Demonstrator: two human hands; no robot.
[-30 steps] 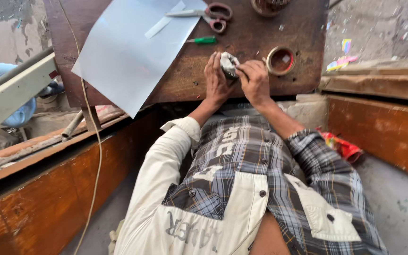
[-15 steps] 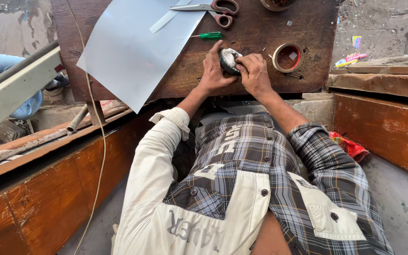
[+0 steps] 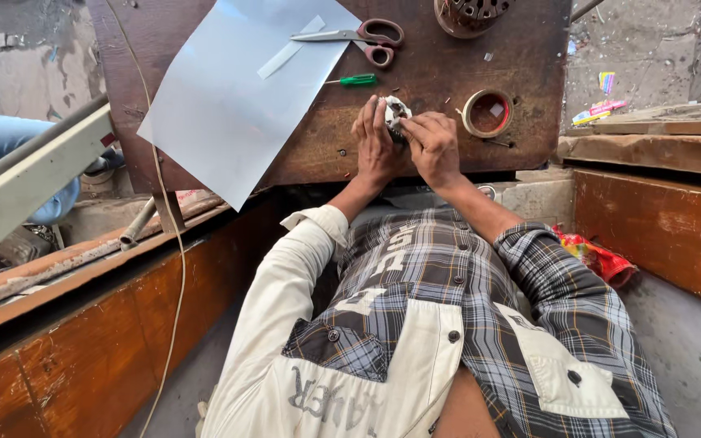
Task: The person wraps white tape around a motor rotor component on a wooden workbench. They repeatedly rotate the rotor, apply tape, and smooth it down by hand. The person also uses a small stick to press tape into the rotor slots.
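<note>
At twelve o'clock from the wearer, on the worn brown workbench (image 3: 448, 57), head view: a small round part (image 3: 397, 109), pale rim over a dark core, is clasped between both hands. Left hand (image 3: 375, 146) cups it from the nine o'clock side; right hand (image 3: 433, 146) pinches it from three o'clock. Judged compact, rigid, moderately heavy; best held by the outer rim, the detail inside possibly delicate. Around it: tape roll (image 3: 488, 113) at three o'clock, just beside; green-handled screwdriver (image 3: 352, 80) at eleven; red-handled scissors (image 3: 359, 36) beyond; grey sheet (image 3: 237, 97) at ten. Nothing obstructs the hands.
</note>
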